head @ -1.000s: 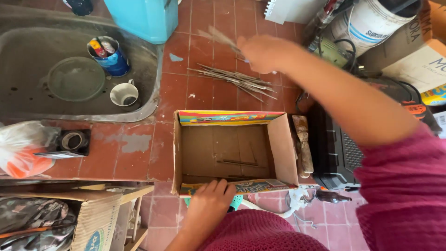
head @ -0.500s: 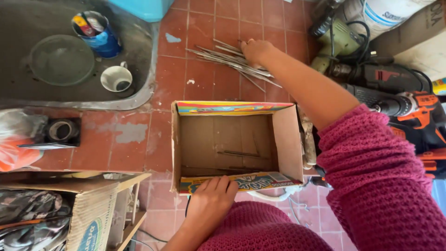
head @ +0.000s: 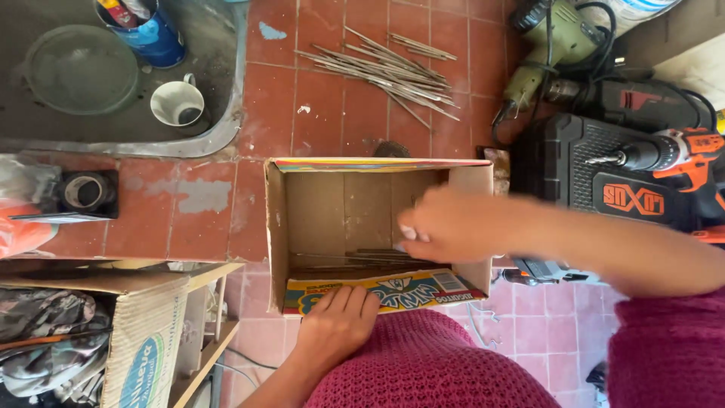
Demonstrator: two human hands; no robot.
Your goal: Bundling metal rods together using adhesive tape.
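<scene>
Inside the open brown cardboard box (head: 355,215), my right hand (head: 445,225) blurs, its grip unreadable; my left hand (head: 336,325) lies flat, fingers together, on the near flap.

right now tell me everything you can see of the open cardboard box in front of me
The open brown cardboard box sits on the red tiled counter, its mouth facing up. Inside it is plain brown; its outer edges carry colourful print. A few thin metal rods lie along its near inner edge. The left hand rests on the printed near flap, and the right hand reaches inside from the right.
</scene>
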